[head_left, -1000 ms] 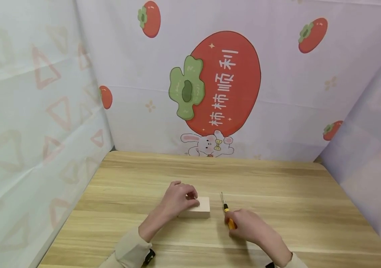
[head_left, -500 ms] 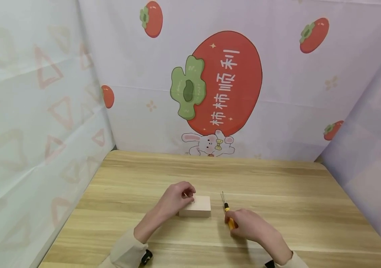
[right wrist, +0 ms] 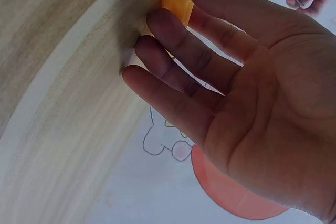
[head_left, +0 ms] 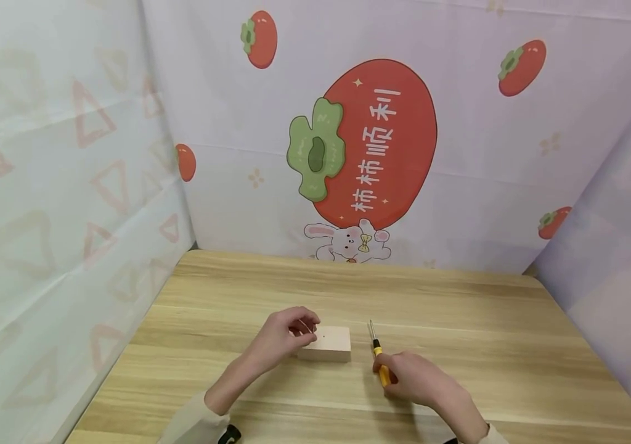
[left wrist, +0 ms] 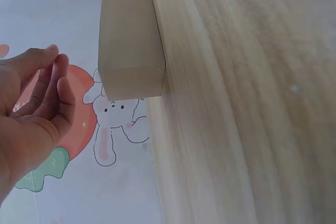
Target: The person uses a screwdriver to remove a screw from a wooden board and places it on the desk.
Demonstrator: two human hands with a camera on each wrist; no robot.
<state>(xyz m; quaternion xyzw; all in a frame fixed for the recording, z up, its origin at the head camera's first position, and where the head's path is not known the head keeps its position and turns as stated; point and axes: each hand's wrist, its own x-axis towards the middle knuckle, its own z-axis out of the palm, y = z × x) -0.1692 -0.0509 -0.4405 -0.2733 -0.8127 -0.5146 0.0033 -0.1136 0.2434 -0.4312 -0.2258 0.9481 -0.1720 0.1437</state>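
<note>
A pale wooden block [head_left: 326,343] lies flat on the table, a small dark hole in its top face. Beside the block's left end is my left hand [head_left: 288,333], its thumb and index finger pinched together. A small, shiny metal screw [right wrist: 298,2] shows at those fingertips in the right wrist view. My right hand [head_left: 415,377] has the yellow handle of a screwdriver [head_left: 384,375] between thumb and fingers, low over the table. Its metal shaft points away toward the back wall. In the left wrist view, the block [left wrist: 131,40] stands apart from the fingers.
The wood-grain table [head_left: 460,308] reaches back to a cloth wall [head_left: 227,216] printed with persimmons and a rabbit. More cloth [head_left: 71,216] hangs along the left side, and another sheet [head_left: 615,277] closes the right.
My left hand has drawn back to the left from over the block, uncovering more of its top and the hole. The right hand stays at the screwdriver. The head view has shifted slightly.
</note>
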